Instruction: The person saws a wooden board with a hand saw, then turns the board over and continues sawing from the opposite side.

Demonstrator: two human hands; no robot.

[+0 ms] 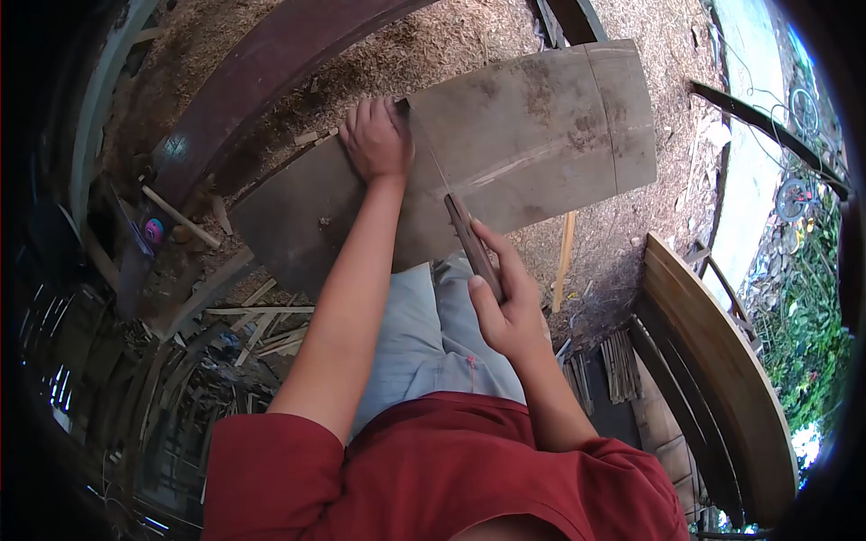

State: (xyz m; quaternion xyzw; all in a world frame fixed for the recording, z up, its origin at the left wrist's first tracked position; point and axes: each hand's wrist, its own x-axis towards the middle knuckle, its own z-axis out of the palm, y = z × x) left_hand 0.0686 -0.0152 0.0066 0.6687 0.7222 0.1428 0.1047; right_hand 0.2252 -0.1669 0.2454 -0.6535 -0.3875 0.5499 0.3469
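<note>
A long, slightly curved wooden board (pixel 505 126) lies across in front of me, stained brown in places, with a thin line across its right part. My left hand (pixel 376 142) rests on it at the far edge, fingers stretched out flat, right beside a small dark piece (pixel 402 107). My right hand (pixel 511 311) is closed around a slim dark wooden piece (pixel 471 239) whose tip reaches over the near edge of the board. From that tip a thin straight line runs across the board toward the dark piece.
Wood shavings (pixel 442 45) cover the ground. A reddish-brown curved beam (pixel 262 77) arches at the upper left. Near it lie a pale stick (pixel 180 216) and a pink round item (pixel 153 232). Curved planks (pixel 722 361) stand at the right, and thin wood strips (pixel 621 368) lie near them.
</note>
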